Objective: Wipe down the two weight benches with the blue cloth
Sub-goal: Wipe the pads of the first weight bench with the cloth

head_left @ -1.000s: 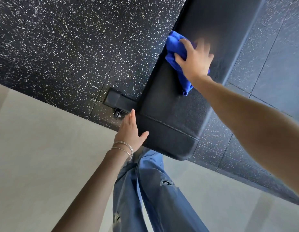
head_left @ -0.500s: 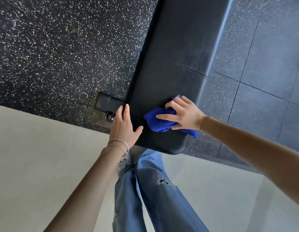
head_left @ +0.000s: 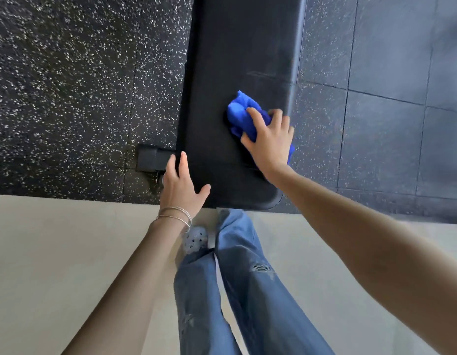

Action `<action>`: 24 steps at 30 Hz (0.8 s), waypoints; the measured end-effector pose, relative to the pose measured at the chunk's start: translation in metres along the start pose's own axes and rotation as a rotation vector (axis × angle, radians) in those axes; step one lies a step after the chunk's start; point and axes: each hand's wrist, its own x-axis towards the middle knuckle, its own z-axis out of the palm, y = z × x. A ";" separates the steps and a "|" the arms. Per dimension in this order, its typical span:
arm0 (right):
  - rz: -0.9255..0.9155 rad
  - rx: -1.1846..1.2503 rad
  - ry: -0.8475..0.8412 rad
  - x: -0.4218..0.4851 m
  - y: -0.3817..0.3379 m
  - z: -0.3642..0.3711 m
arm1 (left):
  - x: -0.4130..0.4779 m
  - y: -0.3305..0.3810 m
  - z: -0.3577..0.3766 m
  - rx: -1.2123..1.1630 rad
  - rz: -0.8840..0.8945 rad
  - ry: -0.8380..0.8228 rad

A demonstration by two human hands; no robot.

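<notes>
While atop cloth (head_left: 241, 115), right hand (head_left: 271, 142) arched

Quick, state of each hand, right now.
Left hand: open, straight fingers resting on the near left edge of the bench, holding nothing.
Right hand: closed on the blue cloth, pressing it to the bench top.

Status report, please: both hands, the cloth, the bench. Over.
Right hand grips blue cloth on bench pad. Left hand flat on pad's left edge. Nothing blocking the pad.
</notes>
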 end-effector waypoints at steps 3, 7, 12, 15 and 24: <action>-0.059 -0.023 -0.017 -0.074 -0.011 0.010 | -0.016 -0.010 -0.010 0.058 0.039 -0.084; -0.161 -0.133 -0.150 -0.136 -0.018 0.002 | -0.054 -0.016 -0.033 0.139 0.099 -0.207; -0.076 -0.088 -0.398 -0.174 -0.033 -0.040 | -0.093 -0.011 -0.085 0.369 0.133 -0.258; 0.005 0.005 -0.344 -0.187 -0.036 -0.092 | -0.114 0.007 -0.121 0.535 0.178 -0.211; 0.041 -0.028 -0.160 -0.186 -0.005 -0.256 | -0.160 0.113 -0.202 0.686 0.503 -0.058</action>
